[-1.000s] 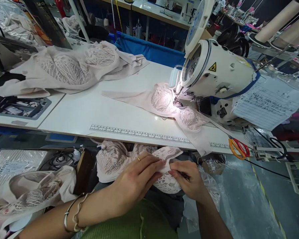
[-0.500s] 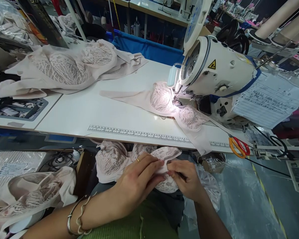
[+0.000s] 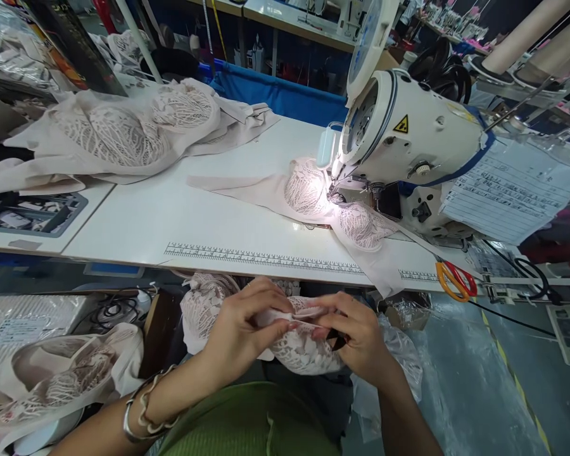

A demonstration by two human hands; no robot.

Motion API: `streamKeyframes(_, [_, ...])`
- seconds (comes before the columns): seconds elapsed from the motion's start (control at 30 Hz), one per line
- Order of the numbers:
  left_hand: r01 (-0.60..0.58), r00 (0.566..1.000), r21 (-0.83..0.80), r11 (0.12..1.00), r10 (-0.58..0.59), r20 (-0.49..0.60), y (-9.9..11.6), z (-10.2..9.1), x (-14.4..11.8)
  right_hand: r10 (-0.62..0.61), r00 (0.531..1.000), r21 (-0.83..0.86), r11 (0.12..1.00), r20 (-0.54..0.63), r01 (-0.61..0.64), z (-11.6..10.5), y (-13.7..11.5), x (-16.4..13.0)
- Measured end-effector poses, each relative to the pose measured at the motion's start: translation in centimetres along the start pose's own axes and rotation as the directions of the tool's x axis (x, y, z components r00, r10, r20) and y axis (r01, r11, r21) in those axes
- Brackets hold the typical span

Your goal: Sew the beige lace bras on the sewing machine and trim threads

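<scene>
Fingers first: both sets are now pinched on the top edge of the lace bra [image 3: 299,345] sitting in the lap, just below the table edge. The left hand [image 3: 240,326] has its thumb and fingertips squeezed together on the pale edge strip. The right hand [image 3: 354,335] pinches the same strip from the other side, with something small and dark tucked under its fingers. Can't tell what it is.

What's different from a second ago: the hands were lying flatter on the cup, pressing it down. Now they've lifted and curled, and the edge is pulled up taut between them. My read is the seam is being lined up or checked, not just smoothed.

Further out, another bra [image 3: 332,206] sits under the needle of the sewing machine [image 3: 408,133] on the white table [image 3: 171,215], right in the lamp glow. Orange-handled scissors [image 3: 456,282] lie at the table's right end. A pile of bras [image 3: 123,130] rests far left.
</scene>
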State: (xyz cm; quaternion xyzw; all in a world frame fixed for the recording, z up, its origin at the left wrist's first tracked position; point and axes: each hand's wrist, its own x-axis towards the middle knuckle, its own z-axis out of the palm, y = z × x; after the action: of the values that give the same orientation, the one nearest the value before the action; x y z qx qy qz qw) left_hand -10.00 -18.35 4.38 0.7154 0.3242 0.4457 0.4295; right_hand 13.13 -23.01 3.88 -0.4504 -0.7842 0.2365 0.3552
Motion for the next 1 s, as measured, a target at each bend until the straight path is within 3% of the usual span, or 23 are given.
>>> streamKeyframes(0.1, [0.144,0.988,-0.113,0.983,-0.149,-0.045,-0.5,-1.6,0.4,0.069,0.971,0.256,0.958,0.227,-0.127,-1.6,0.3,-0.5])
streamKeyframes(0.17, [0.212,0.971,-0.151,0.965,-0.227,-0.083,-1.3,-2.6,0.4,0.099,0.959,0.327,0.926,0.266,-0.187,-2.5,0.8,-1.1])
streamKeyframes(0.3, [0.239,0.954,-0.143,0.960,-0.260,-0.150,-2.5,-3.7,-0.2,0.152,0.977,0.291,0.938,0.147,-0.189,-3.5,1.7,-2.2])
streamKeyframes(0.47, [0.242,0.936,-0.084,0.967,-0.255,-0.244,-2.7,-3.3,-0.9,0.168,0.979,0.107,0.982,-0.112,-0.156,-2.8,1.3,-2.0])
streamKeyframes(0.6, [0.358,0.886,-0.131,0.924,-0.381,-0.263,-3.0,-3.0,-1.3,0.171,0.953,0.017,0.985,-0.251,-0.172,-2.1,0.7,-1.5])
streamKeyframes(0.8, [0.430,0.881,-0.203,0.880,-0.458,-0.116,-3.7,-3.7,-0.9,0.257,0.948,0.196,0.955,-0.186,-0.221,-2.4,0.8,-1.3])
streamKeyframes(0.93, [0.399,0.879,-0.171,0.901,-0.429,-0.209,-3.7,-3.0,-0.5,0.313,0.928,0.201,0.941,-0.202,-0.273,-2.2,1.1,-1.2])
streamKeyframes(1.0, [0.379,0.890,-0.161,0.911,-0.406,-0.205,-3.9,-2.6,-0.6,0.332,0.922,0.204,0.934,-0.200,-0.293,-1.9,1.2,-1.2])
